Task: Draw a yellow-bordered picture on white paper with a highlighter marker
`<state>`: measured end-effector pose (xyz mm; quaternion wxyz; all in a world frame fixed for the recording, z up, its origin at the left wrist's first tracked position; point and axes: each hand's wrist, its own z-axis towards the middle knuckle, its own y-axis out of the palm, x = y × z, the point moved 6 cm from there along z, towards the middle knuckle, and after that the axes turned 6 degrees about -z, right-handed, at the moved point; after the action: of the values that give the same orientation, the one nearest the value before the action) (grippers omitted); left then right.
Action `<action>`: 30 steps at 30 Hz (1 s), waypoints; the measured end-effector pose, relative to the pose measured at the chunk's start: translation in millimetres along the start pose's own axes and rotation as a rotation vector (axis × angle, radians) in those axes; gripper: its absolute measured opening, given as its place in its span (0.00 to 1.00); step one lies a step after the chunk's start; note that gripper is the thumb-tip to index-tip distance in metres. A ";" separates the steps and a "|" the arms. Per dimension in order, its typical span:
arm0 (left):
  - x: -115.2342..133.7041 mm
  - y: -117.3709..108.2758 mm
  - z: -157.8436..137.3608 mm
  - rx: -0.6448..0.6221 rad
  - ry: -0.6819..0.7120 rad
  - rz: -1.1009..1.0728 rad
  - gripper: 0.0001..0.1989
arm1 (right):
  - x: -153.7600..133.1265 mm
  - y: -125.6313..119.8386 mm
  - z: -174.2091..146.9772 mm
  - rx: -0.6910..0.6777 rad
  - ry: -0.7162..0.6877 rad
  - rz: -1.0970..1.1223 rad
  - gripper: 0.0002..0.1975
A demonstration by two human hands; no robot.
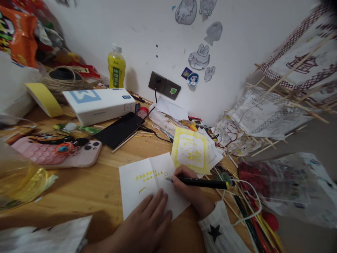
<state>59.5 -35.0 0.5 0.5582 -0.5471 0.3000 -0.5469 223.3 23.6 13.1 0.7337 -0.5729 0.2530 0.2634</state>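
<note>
A creased white sheet of paper [131, 196] lies on the wooden table, with rows of small yellow characters, a small circle and a short bent stroke on it. My left hand [147, 221] rests flat on its lower part, fingers stretched out. Between the fingers of my right hand [188, 186] is a black marker [202, 182] with a yellow band at its far end. Its grey tip is close to the small circle; whether it touches the paper I cannot tell. Just behind lies a yellow-bordered sheet [191, 149] with a yellow drawing, partly covered by my right hand.
A black phone [121, 130] leans by a white box [102, 103]. Leftward are a pink phone [86, 154] and a yellow tape roll [44, 100]. A drink bottle [116, 68] stands near the wall. Stick frames with drawn paper panels [259, 109] rise at the right above plastic bags [286, 186].
</note>
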 end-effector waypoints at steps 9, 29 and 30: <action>-1.7 -8.1 0.2 -0.016 0.052 0.029 0.31 | -16.0 -4.4 -1.5 -0.074 -0.006 -0.079 0.05; 0.0 -2.2 0.3 -0.009 -0.004 -0.001 0.28 | -23.8 -4.1 -0.3 -0.106 -0.030 -0.047 0.06; -0.1 -2.1 0.6 -0.017 0.000 0.000 0.28 | -23.5 -3.9 -0.2 -0.101 -0.033 -0.051 0.06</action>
<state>59.4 -34.3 2.6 0.5537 -0.5518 0.3044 -0.5443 208.7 20.3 31.6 0.7145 -0.6110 0.2127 0.2662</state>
